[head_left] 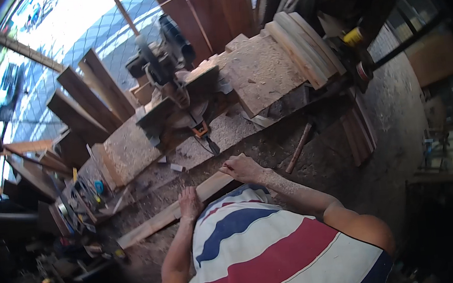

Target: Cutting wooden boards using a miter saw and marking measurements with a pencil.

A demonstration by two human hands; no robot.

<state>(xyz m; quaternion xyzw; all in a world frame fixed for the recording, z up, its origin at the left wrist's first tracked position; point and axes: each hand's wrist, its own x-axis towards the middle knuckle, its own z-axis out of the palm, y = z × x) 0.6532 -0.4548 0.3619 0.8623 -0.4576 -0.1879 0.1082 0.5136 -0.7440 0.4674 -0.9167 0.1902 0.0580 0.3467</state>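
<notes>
A long pale wooden board [155,221] lies slantwise in front of my body, below the workbench edge. My left hand [190,203] is closed over it near its middle, fingers across the top face. At the board's right end, my right hand [244,168] is closed with the fingertips pinched together close to the wood. Something small and dark seems to show at those fingertips, too small to name. Just beyond my hands, a miter saw [169,84] stands on the sawdust-covered workbench [197,150], an orange and black clamp-like part [201,131] at its front.
Several stacked boards [305,49] lie at the bench's right end. Dark planks [89,100] lean against a wire mesh fence at the back. Hand tools [82,202] clutter the bench's left end. A wooden stick [299,148] leans right of my right hand. A small white block [177,168] sits near the bench edge.
</notes>
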